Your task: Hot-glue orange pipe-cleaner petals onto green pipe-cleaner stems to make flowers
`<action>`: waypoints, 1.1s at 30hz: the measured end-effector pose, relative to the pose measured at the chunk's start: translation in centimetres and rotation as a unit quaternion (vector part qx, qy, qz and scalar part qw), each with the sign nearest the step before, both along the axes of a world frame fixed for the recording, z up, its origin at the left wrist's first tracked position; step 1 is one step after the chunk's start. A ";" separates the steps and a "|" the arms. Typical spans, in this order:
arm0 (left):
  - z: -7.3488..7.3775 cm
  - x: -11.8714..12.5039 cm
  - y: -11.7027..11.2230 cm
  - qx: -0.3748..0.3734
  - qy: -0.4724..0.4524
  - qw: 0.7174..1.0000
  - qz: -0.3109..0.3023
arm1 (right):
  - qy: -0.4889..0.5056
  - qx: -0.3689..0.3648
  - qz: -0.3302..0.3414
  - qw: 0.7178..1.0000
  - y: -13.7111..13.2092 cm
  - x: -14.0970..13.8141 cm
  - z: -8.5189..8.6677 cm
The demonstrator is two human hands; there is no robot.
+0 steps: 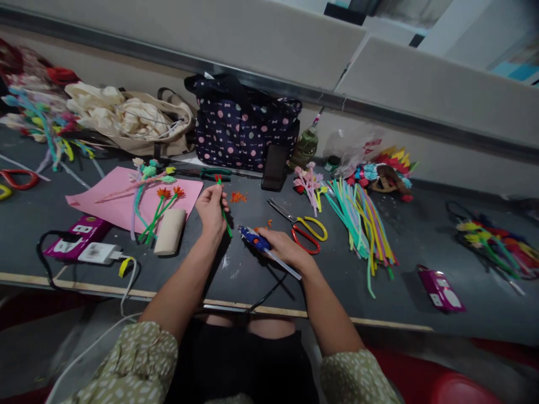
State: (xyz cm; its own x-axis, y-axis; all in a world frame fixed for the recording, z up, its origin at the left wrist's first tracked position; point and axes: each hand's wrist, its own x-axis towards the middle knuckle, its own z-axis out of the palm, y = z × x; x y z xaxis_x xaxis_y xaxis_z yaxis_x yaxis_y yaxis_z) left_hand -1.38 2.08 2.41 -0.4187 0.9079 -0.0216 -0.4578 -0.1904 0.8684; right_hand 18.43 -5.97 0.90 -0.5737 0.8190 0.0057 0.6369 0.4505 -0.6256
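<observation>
Between the fingers of my left hand (pixel 211 210) is a green pipe cleaner stem (pixel 228 223) with a small red tip, held roughly upright. My right hand (pixel 280 245) grips a blue hot glue gun (pixel 254 238), its nozzle pointing left toward the stem. A clear glue stick (pixel 284 262) sticks out of the gun's back end. Small orange bits (pixel 238 197) lie just beyond my left hand. To the right of the glue gun rest scissors (pixel 304 227) with red and yellow handles.
Finished orange flowers (pixel 163 193) on green stems lie on pink paper (pixel 101 196) beside a beige roll (pixel 170 231). Pipe cleaners (pixel 357 219) spread at right. A phone (pixel 275 167) leans on a dark patterned bag (pixel 248 126). A purple power strip (pixel 78 238) sits at left.
</observation>
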 end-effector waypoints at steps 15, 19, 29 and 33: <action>-0.1 -0.2 0.1 0.008 0.002 1.000 0.027 | 0.020 0.004 -0.058 0.998 0.3 -0.3 0.0; 0.0 -0.5 0.2 0.013 0.002 0.999 0.036 | -0.035 0.067 -0.060 0.995 0.3 -1.2 -1.1; -0.9 -0.7 0.3 -0.012 0.010 1.000 -0.017 | 0.218 -0.012 -0.229 0.949 1.5 0.9 -1.3; -0.2 0.2 0.0 -0.038 0.009 0.992 -0.121 | 0.342 -0.077 -0.378 0.857 2.6 1.9 -1.6</action>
